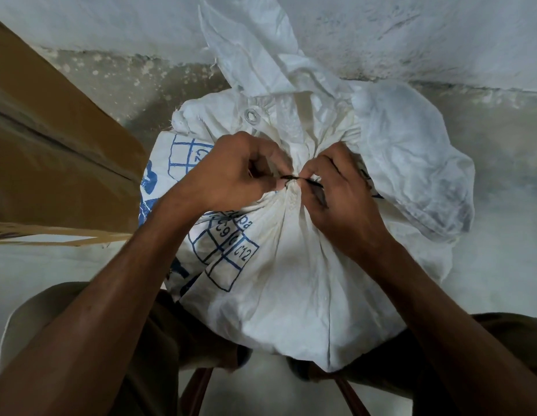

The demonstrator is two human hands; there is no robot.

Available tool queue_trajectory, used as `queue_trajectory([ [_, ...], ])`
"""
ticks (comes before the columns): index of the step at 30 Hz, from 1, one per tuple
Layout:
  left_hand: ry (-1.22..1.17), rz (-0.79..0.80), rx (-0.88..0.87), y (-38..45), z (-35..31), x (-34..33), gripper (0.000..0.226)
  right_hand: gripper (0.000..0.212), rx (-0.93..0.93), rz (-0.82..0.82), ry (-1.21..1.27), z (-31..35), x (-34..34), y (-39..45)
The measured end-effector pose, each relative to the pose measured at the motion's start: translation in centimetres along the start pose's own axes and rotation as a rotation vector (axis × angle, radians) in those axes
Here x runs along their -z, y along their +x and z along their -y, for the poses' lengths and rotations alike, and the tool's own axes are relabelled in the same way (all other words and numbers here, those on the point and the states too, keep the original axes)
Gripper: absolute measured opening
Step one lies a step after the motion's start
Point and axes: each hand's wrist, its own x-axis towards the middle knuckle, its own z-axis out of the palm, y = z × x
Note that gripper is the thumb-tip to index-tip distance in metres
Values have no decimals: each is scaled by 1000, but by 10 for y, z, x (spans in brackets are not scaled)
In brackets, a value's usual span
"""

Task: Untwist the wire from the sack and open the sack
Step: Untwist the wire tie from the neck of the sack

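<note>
A full white woven sack (291, 274) with blue printed grid marks stands between my knees, its neck gathered tight at the centre of the view. A thin dark wire (294, 179) is wound around that neck. My left hand (240, 172) pinches the wire's left part with curled fingers. From the other side, my right hand (342, 187) pinches the wire's right end against the bunched cloth. Loose cloth of the sack's mouth (405, 151) flops away above and to the right of the tie, with a metal eyelet (251, 116) showing.
A brown cardboard box (57, 157) stands close on the left, touching the sack. Behind the sack a stained white wall (411, 34) meets a dusty concrete floor (501, 265). My legs in dark trousers (171, 340) flank the sack's base.
</note>
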Motion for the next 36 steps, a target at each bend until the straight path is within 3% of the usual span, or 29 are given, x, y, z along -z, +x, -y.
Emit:
queue_trajectory([
  [14, -62, -161, 131, 10, 1, -11, 17, 4, 17, 2, 12, -1, 1, 3],
  [21, 93, -56, 120, 12, 4, -13, 14, 10, 54, 36, -94, -4, -5, 1],
  [27, 205, -67, 38, 13, 0, -14, 18, 14, 97, 27, -195, -5, -11, 3],
  [32, 5, 35, 126, 10, 2, -9, 12, 6, 35, 19, -52, -1, -9, 3],
  [36, -175, 108, 140, -1, 6, -6, 30, 3, 9, 16, 3, -2, -8, 2],
])
